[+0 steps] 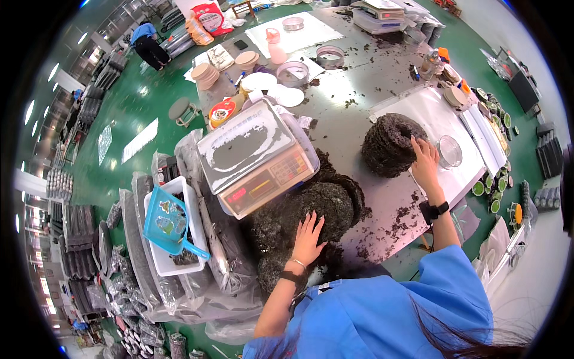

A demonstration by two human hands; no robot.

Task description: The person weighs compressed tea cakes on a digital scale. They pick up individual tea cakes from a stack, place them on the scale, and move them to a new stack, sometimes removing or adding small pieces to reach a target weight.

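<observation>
Left hand [309, 234]: fingers spread, laid flat on dark dried-leaf heap [311, 209] at near worktop [382, 209] edge, gripping nothing. Right hand [426, 163]: open, pressed against stacked dark round cakes [388, 143]. Weighing scale [254, 157] beside heap.

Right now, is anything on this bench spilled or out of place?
Yes. Dark crumbs lie scattered over the table near the right hand, and a dark smear covers the scale's pan, so both look dirty.
</observation>
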